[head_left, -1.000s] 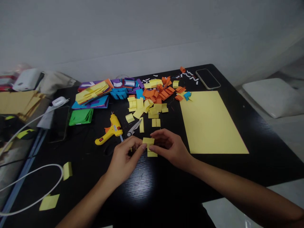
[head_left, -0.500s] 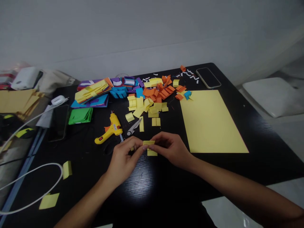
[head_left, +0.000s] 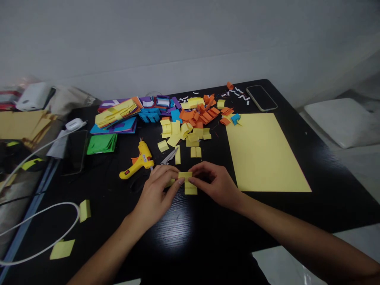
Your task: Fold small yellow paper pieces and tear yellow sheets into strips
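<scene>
Between my left hand [head_left: 160,194] and my right hand [head_left: 216,184] is a small folded yellow paper piece [head_left: 185,174], pinched at its two sides by thumbs and fingers. Just below it on the black table lies another creased yellow paper piece [head_left: 190,191], partly covered by the held one. Past my left hand are scissors [head_left: 169,156], their handles hidden by the hand, and a yellow glue gun [head_left: 138,159]. Folded yellow paper pieces [head_left: 196,152] lie beyond my fingers.
A large yellow sheet [head_left: 267,154] lies to the right. Orange paper pieces [head_left: 204,114], stacked coloured papers [head_left: 117,114] and a green paper bundle [head_left: 101,143] are at the back. A phone [head_left: 261,98] rests far right. A white cable [head_left: 77,213] loops at the left.
The held yellow paper piece has tilted so more of its face shows. My left fingers have shifted slightly up over the scissors' handles. My right hand is nearly unmoved.
</scene>
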The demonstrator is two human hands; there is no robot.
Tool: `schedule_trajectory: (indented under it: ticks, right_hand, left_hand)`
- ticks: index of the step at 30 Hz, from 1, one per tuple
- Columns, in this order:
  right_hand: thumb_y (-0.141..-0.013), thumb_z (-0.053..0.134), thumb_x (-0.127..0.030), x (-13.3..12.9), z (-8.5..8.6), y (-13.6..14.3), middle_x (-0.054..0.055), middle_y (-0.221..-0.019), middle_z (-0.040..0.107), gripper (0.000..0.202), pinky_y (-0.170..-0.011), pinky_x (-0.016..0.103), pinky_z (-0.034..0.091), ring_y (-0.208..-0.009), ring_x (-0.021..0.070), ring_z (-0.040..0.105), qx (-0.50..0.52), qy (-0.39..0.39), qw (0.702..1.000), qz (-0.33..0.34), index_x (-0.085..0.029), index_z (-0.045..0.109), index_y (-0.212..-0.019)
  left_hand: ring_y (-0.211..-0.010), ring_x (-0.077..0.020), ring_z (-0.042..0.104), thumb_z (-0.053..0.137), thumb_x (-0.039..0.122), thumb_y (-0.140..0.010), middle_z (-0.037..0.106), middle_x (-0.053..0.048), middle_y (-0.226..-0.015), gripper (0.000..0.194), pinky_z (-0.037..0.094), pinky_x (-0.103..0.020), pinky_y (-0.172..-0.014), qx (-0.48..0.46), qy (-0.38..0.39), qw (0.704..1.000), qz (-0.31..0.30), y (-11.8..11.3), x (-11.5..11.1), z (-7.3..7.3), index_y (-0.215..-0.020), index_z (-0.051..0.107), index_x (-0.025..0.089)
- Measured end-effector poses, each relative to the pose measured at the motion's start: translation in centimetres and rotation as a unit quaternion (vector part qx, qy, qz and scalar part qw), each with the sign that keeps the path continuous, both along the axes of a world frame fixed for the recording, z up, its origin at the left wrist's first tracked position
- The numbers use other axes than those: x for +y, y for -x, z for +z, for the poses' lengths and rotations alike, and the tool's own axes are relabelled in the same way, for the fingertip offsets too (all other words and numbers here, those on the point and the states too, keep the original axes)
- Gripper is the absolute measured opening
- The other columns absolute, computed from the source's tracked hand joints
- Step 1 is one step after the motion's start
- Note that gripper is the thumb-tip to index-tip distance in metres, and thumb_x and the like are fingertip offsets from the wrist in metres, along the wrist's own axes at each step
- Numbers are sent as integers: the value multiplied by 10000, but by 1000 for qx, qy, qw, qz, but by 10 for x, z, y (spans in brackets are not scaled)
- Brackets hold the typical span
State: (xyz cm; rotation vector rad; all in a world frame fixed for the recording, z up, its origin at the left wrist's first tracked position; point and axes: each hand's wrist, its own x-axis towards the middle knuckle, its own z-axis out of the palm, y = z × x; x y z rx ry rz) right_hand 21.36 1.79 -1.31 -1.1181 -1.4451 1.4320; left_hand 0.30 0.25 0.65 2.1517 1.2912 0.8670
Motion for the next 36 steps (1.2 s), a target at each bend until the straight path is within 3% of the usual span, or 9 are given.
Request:
schedule_trajectory:
  ticks: [10,16,20,24,28,34,36]
  right_hand:
    - [-857,769,-284,4,-3,-4,29,-890,779,172,-756,315,581,-829,178,743,-40,-14,999,-22,-207,713,-1001]
    - [-878,757,-200,5,-8,-6,38,-965,768,214,-791,330,579,-810,173,705,-205,-147,968,-8,-212,706,-1086]
    - [-904,751,-274,7,-11,-7,94,-1102,715,258,-908,404,584,-958,228,684,-257,-243,934,-41,-202,693,-1144]
    - [-968,651,-262,14,-13,-10,146,-1298,656,277,-1090,496,502,-1238,299,589,-312,-316,894,-59,-188,689,-1232]
    - [-985,598,-228,19,-19,-12,158,-1448,599,332,-1118,570,472,-1379,342,502,-372,-309,874,-31,-177,664,-1307]
    - [-980,607,-213,12,-14,-10,132,-1400,648,273,-1119,545,477,-1339,310,561,-320,-341,882,-61,-209,706,-1234]
    - [-996,599,-230,7,-9,-8,101,-1400,660,298,-1137,507,470,-1375,274,547,-281,-369,886,-3,-234,686,-1281]
  left_hand:
    - [-939,-190,643,560,217,-1021,699,-37,-966,137,497,-345,-874,4,3,1000,26,8,5,2,-934,666,205]
    - [-649,-144,558,501,231,-1029,558,10,-682,287,439,-270,-635,29,16,995,90,13,5,10,-749,556,202]
    - [-553,-126,500,490,224,-1029,478,28,-595,370,395,-260,-570,31,13,995,90,13,5,10,-659,497,206]
    - [-634,-148,573,516,230,-1026,588,2,-675,294,442,-274,-640,64,-5,996,68,13,7,8,-745,595,195]
    - [-727,-175,644,558,234,-1018,705,-23,-777,208,498,-297,-720,69,-34,996,44,16,9,5,-861,687,191]
    - [-864,-190,723,659,240,-981,793,-21,-935,90,552,-325,-833,20,-47,998,42,24,9,3,-974,747,221]
    - [-870,-188,724,673,233,-972,796,-17,-946,79,552,-327,-846,7,-40,999,31,22,9,4,-979,751,227]
